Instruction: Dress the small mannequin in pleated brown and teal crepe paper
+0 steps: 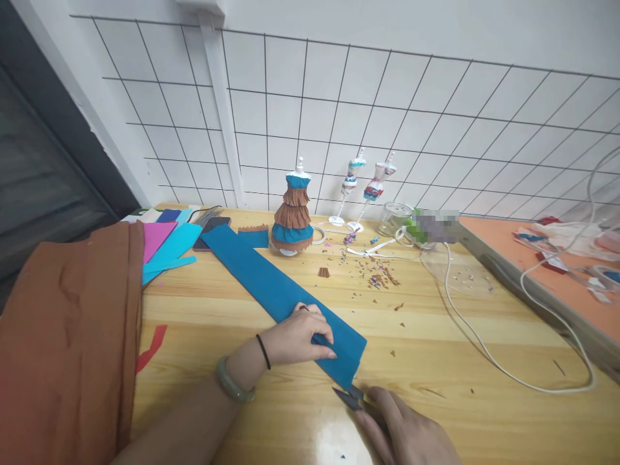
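Note:
A long strip of teal crepe paper (pixel 264 278) lies diagonally across the wooden table (pixel 465 349). My left hand (pixel 300 336) presses flat on the strip's near end, pinching its edge. My right hand (pixel 407 433) grips small dark scissors (pixel 349 397), their blades open and pointing at the strip's near corner, just short of touching it. A small mannequin (pixel 292 213) dressed in brown and teal paper ruffles stands at the strip's far end.
Brown fabric (pixel 68 349) covers the table's left side, with pink and blue paper sheets (pixel 167 248) beside it. Two small dress forms (pixel 363 190), a glass jar (pixel 393 218), paper scraps (pixel 380 278) and a white cable (pixel 484 349) lie further right. An orange board (pixel 547 278) borders the right.

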Tool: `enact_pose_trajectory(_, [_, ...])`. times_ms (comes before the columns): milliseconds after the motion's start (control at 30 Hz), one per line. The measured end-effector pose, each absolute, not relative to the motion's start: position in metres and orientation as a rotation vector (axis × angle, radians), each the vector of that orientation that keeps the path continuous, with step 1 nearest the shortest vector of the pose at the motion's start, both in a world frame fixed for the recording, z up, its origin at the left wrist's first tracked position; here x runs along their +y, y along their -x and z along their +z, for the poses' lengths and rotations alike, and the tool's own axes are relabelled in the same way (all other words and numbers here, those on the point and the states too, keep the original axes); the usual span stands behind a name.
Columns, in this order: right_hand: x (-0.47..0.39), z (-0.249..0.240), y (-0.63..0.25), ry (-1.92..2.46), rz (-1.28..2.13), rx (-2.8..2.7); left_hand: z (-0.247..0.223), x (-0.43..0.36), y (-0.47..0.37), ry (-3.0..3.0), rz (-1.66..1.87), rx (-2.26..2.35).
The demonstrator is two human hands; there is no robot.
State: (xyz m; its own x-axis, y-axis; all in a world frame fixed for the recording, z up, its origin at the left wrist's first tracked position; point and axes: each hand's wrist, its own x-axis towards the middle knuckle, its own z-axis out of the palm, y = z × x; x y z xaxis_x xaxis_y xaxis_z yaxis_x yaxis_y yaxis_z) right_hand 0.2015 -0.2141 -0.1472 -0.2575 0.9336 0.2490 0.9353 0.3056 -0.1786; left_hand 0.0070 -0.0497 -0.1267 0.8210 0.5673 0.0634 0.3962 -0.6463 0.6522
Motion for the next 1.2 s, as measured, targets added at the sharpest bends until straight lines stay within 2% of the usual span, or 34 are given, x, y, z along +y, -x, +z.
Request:
enact_pose_trajectory(333, [-0.199, -0.125, -0.192, 1.672, -0.022, -2.193, -0.125, -0.048, -0.009, -2.358, 0.375, 0.766])
enact_pose_trajectory(600, [-0.202, -0.127, -0.192, 1.678, 0.066, -2.198, -0.125, -0.049, -0.010, -2.393, 0.366, 0.750])
enact_pose_trajectory(867, [-0.204, -0.132, -0.188, 1.661, -0.135, -2.194, -0.127, -0.049, -0.011, -2.415, 0.375, 0.744])
enact_pose_trajectory(1200, [-0.202, -0.129, -0.184, 1.626, -0.222, -2.189, -0.131, -0.048, -0.011, -2.420, 0.394, 0.737])
